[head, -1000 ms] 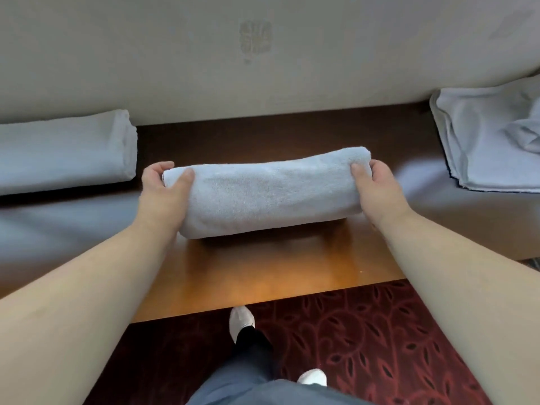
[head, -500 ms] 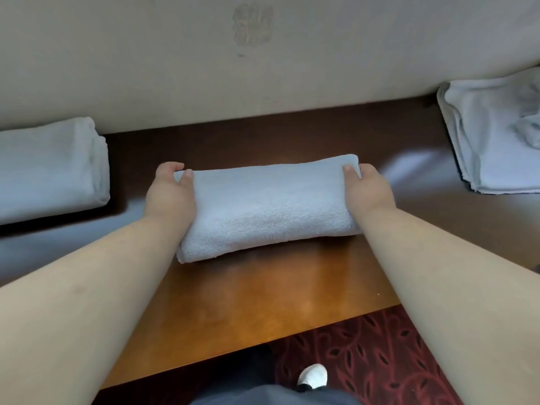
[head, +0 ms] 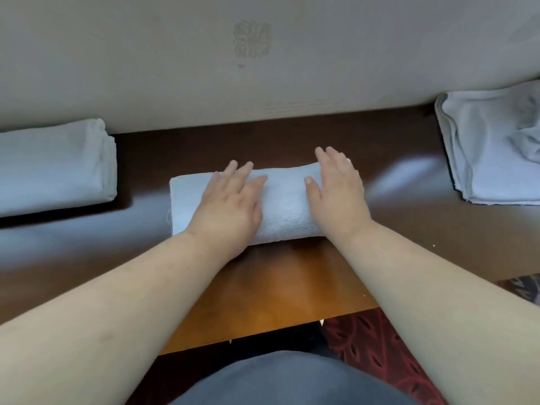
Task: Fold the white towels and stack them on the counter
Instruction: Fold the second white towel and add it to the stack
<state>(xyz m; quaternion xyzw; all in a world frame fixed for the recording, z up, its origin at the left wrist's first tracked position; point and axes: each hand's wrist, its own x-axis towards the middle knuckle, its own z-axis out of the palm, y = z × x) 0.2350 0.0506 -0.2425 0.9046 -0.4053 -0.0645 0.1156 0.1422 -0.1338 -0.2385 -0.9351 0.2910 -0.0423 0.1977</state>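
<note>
Change vs earlier: both hands were gripping the ends of the folded towel; now they lie flat on top of it, moved inward from the ends. Towel sits a bit further back on the counter, no longer lifted at the near edge. Shoe seen before at bottom is out of view; camera closer over the counter.
Towel axis: long axis runs left-right, roughly parallel to the counter's front edge and the wall; right end tilted slightly toward the wall. Short ends face left & right.
Towel place: flat on the counter, about mid-width, between front edge and wall, nearer the wall.
L hand: palm down on the towel's left-centre, fingers straight & spread, pressing; holds nothing. Left end of towel sticks out bare beyond it.
R hand: palm down on the towel's right part, fingers straight, close together, tips reaching past the far edge; covers the right end. Holds nothing.
Left of towel: folded stack of white towels, well apart, against the wall, partly cut off by frame edge.
Right of towel: loose pile of white towels, well apart, rumpled on top, edges layered, cut off at frame edge.
Behind towel: pale wall w/ a faint patterned mark above.
Near side of towel: glossy brown counter, then dark red patterned carpet and the person's grey clothing at bottom.
</note>
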